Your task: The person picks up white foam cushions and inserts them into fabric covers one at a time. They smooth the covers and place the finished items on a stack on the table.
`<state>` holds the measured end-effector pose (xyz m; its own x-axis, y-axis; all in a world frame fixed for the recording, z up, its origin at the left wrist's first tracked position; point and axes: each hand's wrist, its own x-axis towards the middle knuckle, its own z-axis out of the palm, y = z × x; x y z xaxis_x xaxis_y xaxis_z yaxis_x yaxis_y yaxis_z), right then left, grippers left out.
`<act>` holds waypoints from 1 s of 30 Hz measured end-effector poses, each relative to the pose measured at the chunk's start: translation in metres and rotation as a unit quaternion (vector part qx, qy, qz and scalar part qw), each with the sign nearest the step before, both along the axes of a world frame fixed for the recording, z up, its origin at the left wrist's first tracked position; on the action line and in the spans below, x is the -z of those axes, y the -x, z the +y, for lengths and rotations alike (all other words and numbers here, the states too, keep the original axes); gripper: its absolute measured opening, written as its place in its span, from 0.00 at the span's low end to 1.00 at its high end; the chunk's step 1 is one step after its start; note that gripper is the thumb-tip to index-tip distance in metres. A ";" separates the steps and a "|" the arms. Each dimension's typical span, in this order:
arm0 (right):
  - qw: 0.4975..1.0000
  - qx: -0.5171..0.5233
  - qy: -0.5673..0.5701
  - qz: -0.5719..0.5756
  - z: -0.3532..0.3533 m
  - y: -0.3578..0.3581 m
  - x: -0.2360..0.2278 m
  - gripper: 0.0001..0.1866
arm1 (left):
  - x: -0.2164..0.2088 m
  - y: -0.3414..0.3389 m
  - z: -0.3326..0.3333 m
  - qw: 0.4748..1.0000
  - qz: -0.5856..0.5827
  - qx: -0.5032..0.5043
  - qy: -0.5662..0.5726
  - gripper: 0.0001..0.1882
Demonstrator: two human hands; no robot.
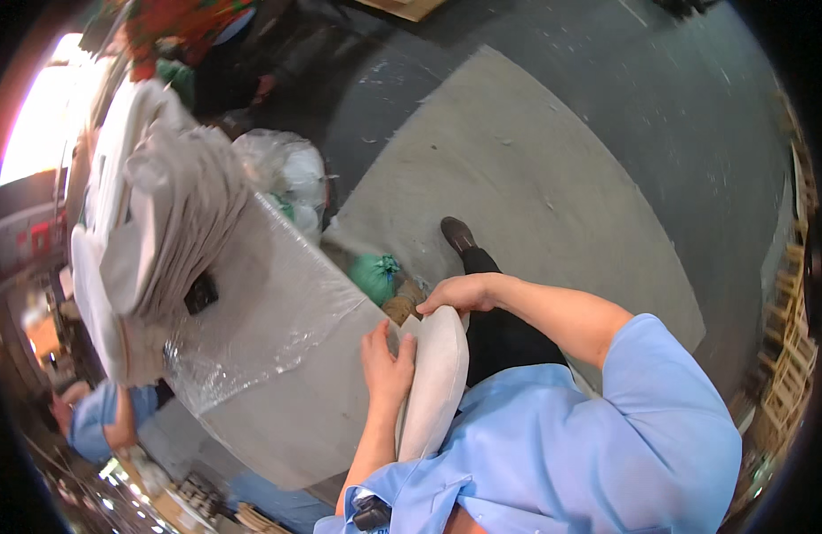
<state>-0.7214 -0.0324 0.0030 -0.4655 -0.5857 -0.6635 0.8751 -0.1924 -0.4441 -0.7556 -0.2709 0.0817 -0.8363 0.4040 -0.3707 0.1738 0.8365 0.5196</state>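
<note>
A cream padded cushion (438, 378) stands on edge against my body, at the near edge of the table. My right hand (464, 294) pinches the far end of the cushion, its fingers curled over the top. On the cushion's left side, my left hand (389, 365) holds the edge, thumb up near a small pale flap of fabric. The cushion partly hides the fingers of both hands. Left of my hands is a grey-covered table (300, 423), partly under clear plastic film (278, 311). A tall stack of folded cream covers (175, 205) rests on its far left part.
A small black object (200, 292) lies beside the stack. Past the table are a green bag (373, 278) and clear plastic bags (291, 173). A grey mat (518, 169) covers the floor ahead. One person (108, 423) is at lower left, wooden racks (789, 329) at far right.
</note>
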 end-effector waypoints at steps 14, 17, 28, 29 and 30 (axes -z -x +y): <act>0.930 0.242 0.224 -0.163 -0.052 -0.023 0.041 0.36 | -0.024 -0.006 -0.018 0.982 -0.164 -0.076 0.063 0.27; 0.931 0.231 0.212 -0.186 -0.052 -0.025 0.049 0.32 | -0.023 -0.004 -0.021 0.972 -0.185 -0.034 0.137 0.31; 0.924 0.214 0.105 -0.300 -0.066 -0.015 0.051 0.21 | 0.017 -0.049 -0.018 0.990 0.054 -0.125 0.031 0.12; 0.929 0.207 0.100 -0.290 -0.068 -0.014 0.050 0.19 | 0.017 -0.050 -0.016 0.989 0.055 -0.129 0.035 0.12; 0.934 0.199 0.095 -0.280 -0.068 -0.013 0.049 0.17 | 0.017 -0.050 -0.014 0.989 0.056 -0.133 0.040 0.11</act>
